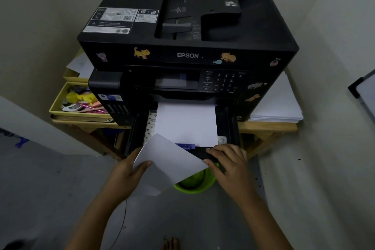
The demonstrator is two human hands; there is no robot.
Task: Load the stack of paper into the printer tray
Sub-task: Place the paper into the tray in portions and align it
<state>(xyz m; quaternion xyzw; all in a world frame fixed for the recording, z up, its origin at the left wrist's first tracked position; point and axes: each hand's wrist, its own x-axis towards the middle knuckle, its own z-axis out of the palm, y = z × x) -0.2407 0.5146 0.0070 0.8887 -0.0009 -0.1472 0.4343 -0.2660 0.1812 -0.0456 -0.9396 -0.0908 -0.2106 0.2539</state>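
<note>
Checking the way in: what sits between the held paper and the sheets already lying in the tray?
In the head view, only the blue paper guide lies between the held paper and the loaded sheets.

I see 2 bare forearms, no sleeves, watch or rings; left hand (129, 170), right hand (229, 160), bare toes (171, 244) below.

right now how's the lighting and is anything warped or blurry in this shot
Head view: dim, flat light, no glare; the black printer loses detail in shadow. Wide-angle distortion bows the walls and table edges. Keypad labels are too soft to read; the held paper stays sharp.
</note>
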